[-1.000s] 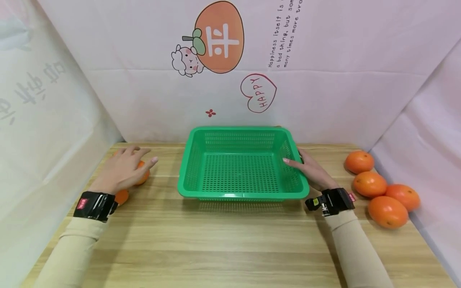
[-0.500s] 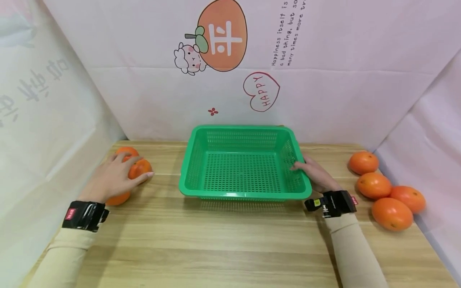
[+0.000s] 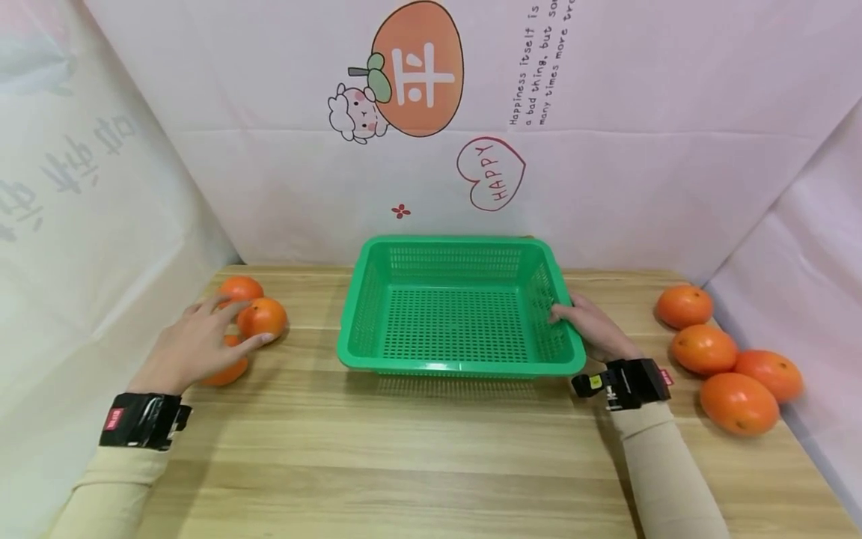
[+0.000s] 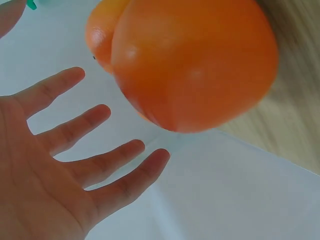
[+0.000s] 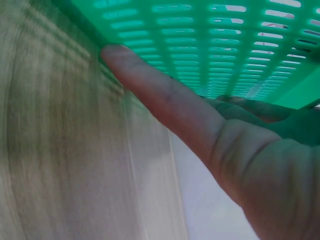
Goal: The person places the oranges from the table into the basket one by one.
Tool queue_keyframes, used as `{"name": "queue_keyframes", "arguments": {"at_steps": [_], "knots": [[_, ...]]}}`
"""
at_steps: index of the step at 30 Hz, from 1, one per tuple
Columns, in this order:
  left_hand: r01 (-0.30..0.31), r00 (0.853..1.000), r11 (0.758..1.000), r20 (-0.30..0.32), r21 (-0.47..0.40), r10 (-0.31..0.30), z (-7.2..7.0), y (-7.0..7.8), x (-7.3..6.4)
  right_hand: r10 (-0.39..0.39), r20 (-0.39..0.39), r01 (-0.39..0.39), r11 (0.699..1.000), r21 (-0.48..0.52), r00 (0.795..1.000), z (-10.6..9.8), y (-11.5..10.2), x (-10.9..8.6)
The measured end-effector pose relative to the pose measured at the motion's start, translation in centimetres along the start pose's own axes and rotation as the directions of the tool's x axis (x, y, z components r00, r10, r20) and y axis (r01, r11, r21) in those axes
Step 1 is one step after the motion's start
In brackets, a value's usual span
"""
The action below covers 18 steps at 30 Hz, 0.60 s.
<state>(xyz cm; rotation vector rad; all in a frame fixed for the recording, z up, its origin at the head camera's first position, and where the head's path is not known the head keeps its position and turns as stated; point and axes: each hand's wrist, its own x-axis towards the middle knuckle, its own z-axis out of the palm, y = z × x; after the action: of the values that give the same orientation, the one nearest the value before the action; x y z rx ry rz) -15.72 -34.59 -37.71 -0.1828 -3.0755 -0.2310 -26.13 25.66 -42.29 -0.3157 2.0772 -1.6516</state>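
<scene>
A green plastic basket [image 3: 461, 367] with slotted walls sits mid-table, nothing inside it. My right hand [image 3: 595, 326] grips its right side, thumb over the rim; in the right wrist view a finger [image 5: 165, 95] lies along the slotted outer wall. At the table's left, my left hand [image 3: 191, 348] hovers with fingers spread beside oranges. One orange [image 3: 263, 318] is just past its fingertips, another orange [image 3: 240, 287] lies behind, and a third orange [image 3: 229, 370] is partly covered by the hand. The left wrist view shows fingers [image 4: 95, 162] apart and a large orange [image 4: 195, 65] beyond them.
Several more oranges [image 3: 738, 404] lie grouped at the right edge of the wooden table [image 3: 431, 464]. White printed cloth [image 3: 283, 180] rises behind and along both sides. An orange sliver [image 3: 527, 237] peeks over the basket's far rim.
My left hand has drawn back left and toward me, uncovering more of the oranges. My right thumb has bent in against the basket's inner wall. The basket stays in place.
</scene>
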Motion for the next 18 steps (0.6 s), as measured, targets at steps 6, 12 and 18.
{"name": "queue_keyframes", "arguments": {"at_steps": [6,12,18], "knots": [[0.015,1.0,1.0,0.002,-0.015,-0.015,0.0,-0.5,-0.7,0.008,-0.011,-0.008,1.0,-0.001,1.0,0.1,0.1,-0.2],[0.04,0.999,0.999,-0.004,-0.032,-0.04,0.8,-1.2,-1.2,0.033,-0.022,-0.033,0.999,0.014,0.999,0.1,0.1,-0.3],[0.041,0.999,0.998,-0.021,-0.043,-0.042,1.7,-1.8,-1.4,0.019,-0.031,-0.019,1.0,-0.003,0.999,0.1,0.2,-0.3]]}}
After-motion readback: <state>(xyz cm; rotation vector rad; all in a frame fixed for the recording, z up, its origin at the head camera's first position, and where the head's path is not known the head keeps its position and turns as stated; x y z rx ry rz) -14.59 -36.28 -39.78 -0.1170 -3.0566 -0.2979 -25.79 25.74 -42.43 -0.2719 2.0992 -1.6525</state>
